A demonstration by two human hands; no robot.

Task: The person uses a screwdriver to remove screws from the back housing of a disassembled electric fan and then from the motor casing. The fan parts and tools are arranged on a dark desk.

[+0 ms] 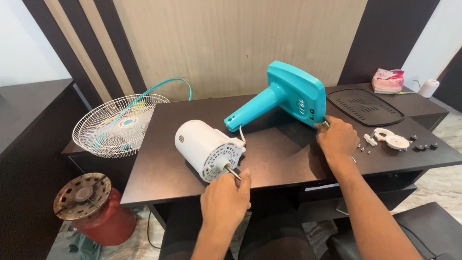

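Observation:
A white fan motor housing (204,147) lies on its side on the dark table (163,168), its metal shaft (233,172) pointing toward me. My left hand (225,200) is closed around the tip of that shaft. Behind it, a teal fan base and neck (284,96) stands tilted on the table, joined to the motor by a white cord (241,134). My right hand (337,139) rests closed against the lower edge of the teal base, seemingly gripping a small tool whose tip barely shows.
A white wire fan grille (118,125) with a teal ring leans at the table's left end. A black vented plate (365,107), white plastic parts (392,139) and several small screws (423,146) lie at the right. A red cylinder (96,212) stands on the floor at left.

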